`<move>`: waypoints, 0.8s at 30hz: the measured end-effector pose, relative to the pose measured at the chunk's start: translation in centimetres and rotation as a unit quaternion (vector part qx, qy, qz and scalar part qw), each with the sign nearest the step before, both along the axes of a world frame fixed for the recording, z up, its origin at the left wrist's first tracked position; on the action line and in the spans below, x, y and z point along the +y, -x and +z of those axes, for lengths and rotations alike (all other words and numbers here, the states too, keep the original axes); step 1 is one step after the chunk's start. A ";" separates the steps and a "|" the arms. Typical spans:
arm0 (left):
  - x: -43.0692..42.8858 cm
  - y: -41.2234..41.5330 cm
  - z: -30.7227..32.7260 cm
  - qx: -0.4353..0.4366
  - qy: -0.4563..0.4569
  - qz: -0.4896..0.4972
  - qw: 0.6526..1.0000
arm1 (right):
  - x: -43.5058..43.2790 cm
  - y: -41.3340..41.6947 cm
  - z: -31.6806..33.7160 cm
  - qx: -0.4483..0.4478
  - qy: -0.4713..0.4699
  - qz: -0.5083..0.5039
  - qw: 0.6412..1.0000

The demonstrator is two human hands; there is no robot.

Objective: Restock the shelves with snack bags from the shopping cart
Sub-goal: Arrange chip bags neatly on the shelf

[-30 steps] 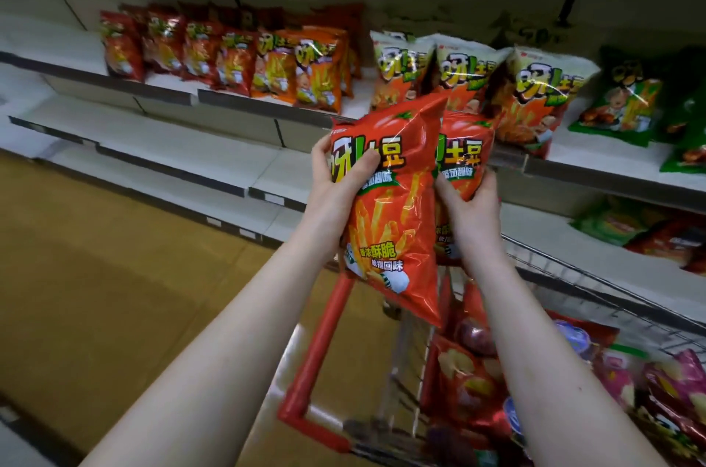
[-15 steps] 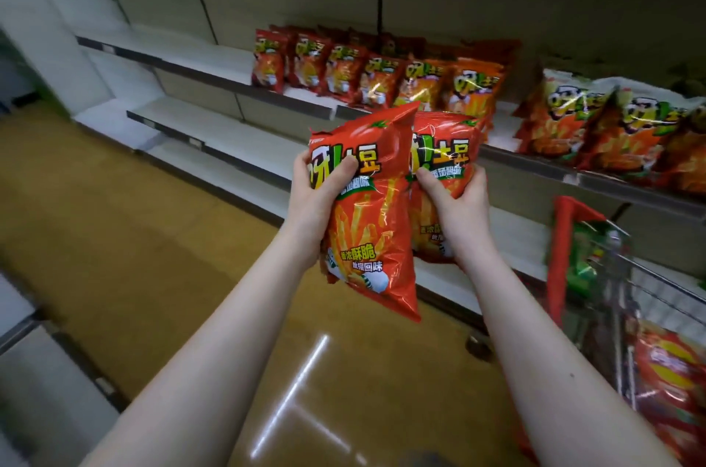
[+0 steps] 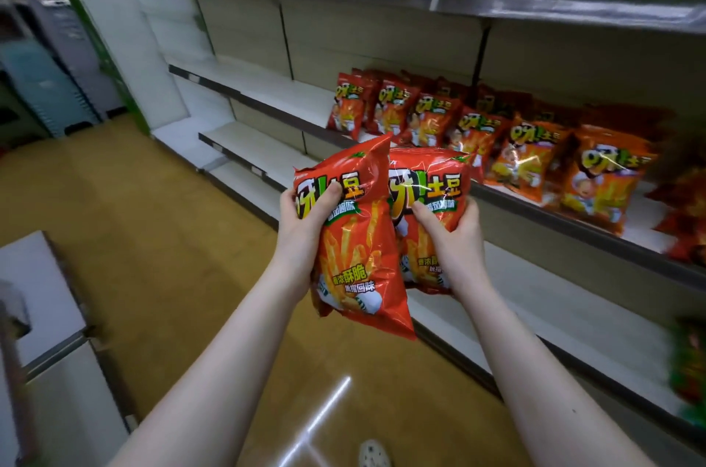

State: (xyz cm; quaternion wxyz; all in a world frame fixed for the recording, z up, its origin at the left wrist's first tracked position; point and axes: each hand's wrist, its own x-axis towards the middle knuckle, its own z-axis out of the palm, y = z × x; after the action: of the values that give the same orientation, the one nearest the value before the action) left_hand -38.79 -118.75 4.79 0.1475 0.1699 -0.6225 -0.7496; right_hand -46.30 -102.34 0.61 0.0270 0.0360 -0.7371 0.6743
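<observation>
Head view: a person stands at a store aisle with one red potato-stick snack bag in each hand. The left hand point(image 3: 305, 214) is curled round the upper part of the left bag point(image 3: 359, 260), thumb pressed across its printed front. The right hand point(image 3: 454, 233) grips the right bag point(image 3: 431, 191) the same way. The two bags touch side by side, long axes near vertical, fronts toward the camera. A row of matching bags point(image 3: 535, 157) stands on the middle shelf point(image 3: 290, 99), ahead, higher and to the right, with the right hand nearer it. The shelf's bare stretch, left of the row's end, lies just beyond the held bags and is the likely spot, calling for a reach up and forward.
</observation>
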 end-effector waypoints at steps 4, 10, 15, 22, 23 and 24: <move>-3.0 6.8 1.0 -0.010 0.007 0.007 1.000 | -3.1 7.0 0.4 -0.004 0.019 0.001 1.000; -6.2 15.7 1.7 -0.007 0.014 -0.022 1.000 | -6.0 15.4 0.7 0.003 0.029 -0.010 1.000; -8.5 22.0 1.3 -0.015 0.009 -0.102 0.995 | -7.6 20.2 0.6 -0.019 0.023 -0.030 0.999; -12.3 32.1 0.2 -0.007 -0.031 -0.112 0.993 | -9.5 27.0 -0.5 -0.014 0.016 -0.097 0.995; -13.2 34.2 0.0 -0.001 -0.027 -0.121 0.992 | -10.1 28.3 -0.6 -0.008 0.015 -0.112 0.994; -13.9 35.7 -0.1 0.000 -0.018 -0.126 0.992 | -10.5 29.4 -0.8 -0.005 0.012 -0.126 0.992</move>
State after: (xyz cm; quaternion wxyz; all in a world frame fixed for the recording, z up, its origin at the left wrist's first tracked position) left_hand -74.52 -132.66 4.72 0.0491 0.0924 -0.6255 -0.7732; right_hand -75.67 -112.85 -0.20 0.1085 -0.0603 -0.7279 0.6744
